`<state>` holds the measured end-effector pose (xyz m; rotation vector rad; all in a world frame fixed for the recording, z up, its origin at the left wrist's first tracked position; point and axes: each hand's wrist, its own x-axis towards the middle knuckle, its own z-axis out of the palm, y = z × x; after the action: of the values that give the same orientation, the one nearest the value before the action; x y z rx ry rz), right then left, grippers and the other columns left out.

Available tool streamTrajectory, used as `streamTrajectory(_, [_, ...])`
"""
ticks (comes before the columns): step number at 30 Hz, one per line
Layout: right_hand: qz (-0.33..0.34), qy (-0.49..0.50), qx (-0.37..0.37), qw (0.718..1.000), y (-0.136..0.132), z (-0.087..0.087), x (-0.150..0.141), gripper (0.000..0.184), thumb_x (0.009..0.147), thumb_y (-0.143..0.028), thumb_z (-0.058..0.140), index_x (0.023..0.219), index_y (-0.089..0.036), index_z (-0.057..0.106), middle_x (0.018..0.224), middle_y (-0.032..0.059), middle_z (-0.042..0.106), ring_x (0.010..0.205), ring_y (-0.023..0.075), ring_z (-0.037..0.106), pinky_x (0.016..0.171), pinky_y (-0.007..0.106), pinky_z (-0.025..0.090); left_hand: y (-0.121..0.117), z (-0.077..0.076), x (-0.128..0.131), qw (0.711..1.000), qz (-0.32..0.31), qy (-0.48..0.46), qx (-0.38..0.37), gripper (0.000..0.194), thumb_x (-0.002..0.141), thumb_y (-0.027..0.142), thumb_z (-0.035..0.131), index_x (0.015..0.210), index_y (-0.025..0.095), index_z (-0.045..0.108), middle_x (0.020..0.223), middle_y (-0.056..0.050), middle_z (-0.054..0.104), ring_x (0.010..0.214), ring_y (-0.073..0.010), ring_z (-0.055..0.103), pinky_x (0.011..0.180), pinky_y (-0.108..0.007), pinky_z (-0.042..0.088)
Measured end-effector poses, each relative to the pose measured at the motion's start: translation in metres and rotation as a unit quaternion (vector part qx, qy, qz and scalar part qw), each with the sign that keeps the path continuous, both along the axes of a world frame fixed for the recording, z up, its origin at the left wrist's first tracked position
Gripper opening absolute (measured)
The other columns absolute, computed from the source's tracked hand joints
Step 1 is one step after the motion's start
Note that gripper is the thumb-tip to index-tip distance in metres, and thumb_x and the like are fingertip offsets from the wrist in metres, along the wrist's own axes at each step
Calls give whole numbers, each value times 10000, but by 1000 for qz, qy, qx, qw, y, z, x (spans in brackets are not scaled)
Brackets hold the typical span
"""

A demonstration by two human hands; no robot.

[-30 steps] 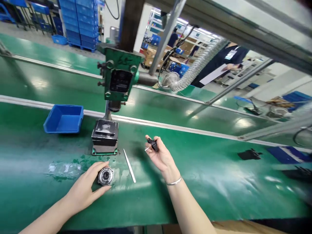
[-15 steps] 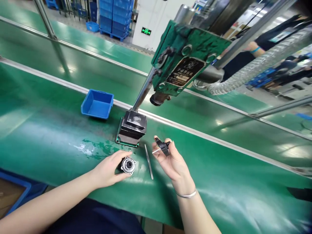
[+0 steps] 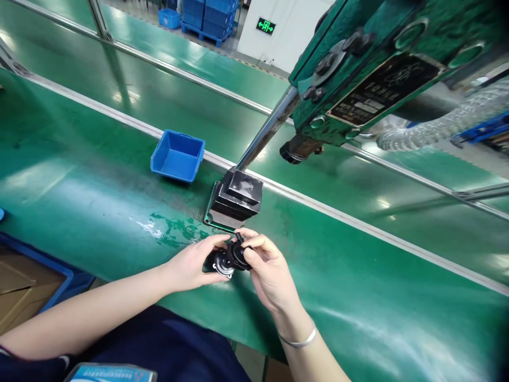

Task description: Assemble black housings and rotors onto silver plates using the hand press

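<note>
My left hand (image 3: 190, 268) is wrapped around a black cylindrical part with a silver ring-shaped end (image 3: 223, 269), which faces up and toward the right. Thumb and fingers of my right hand (image 3: 271, 268) pinch a round black cap with a short spout (image 3: 240, 257). The cap is tilted and overlaps the right side of the cylindrical part; whether the two touch, I cannot tell. Both hands are just in front of the dark block (image 3: 243, 193) on the press base. The slim metal tool on the mat is hidden now.
A green press head (image 3: 318, 114) looms at upper right above its steel column (image 3: 270, 124). A blue bin (image 3: 177, 159) stands left of the base on the green mat (image 3: 99, 212). A clear ribbed hose (image 3: 433, 130) hangs at right. A blue crate with cardboard (image 3: 63, 297) is at lower left.
My right hand has brought the black cap leftward, over the cylindrical part in my left hand. A thin light pin seen beside the cap is out of sight. The camera view has shifted.
</note>
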<state>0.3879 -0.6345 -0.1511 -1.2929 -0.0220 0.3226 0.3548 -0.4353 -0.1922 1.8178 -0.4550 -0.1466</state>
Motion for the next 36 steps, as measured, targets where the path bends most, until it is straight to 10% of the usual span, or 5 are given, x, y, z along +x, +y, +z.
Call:
streamTrajectory(9, [2, -245, -187, 951, -1, -10, -16, 80, 896, -320, 771, 933, -259, 735, 1210, 84, 599, 1188, 244, 583, 1033, 466, 500, -2, 1, 0, 1000, 0, 3, 12, 788, 814, 359, 840, 1471, 242, 421, 1441, -140, 602, 1272, -283, 643, 1099, -470, 525])
streamTrajectory(14, [-16, -319, -280, 905, -4, -27, -29, 296, 908, -280, 751, 1173, -265, 619, 1240, 91, 578, 1213, 255, 568, 1050, 502, 483, -4, 3, 0, 1000, -11, -11, 14, 719, 831, 286, 812, 1448, 232, 447, 1400, -134, 632, 1295, -284, 630, 1110, -458, 515])
streamTrajectory(36, [-64, -347, -322, 879, 1, -38, -41, 339, 923, -262, 726, 1217, -237, 558, 1228, 111, 560, 1193, 261, 581, 1060, 541, 476, -4, -3, 3, 996, -52, -70, -26, 333, 898, 252, 743, 1215, 219, 644, 1205, -103, 650, 1155, -233, 640, 1025, -366, 533])
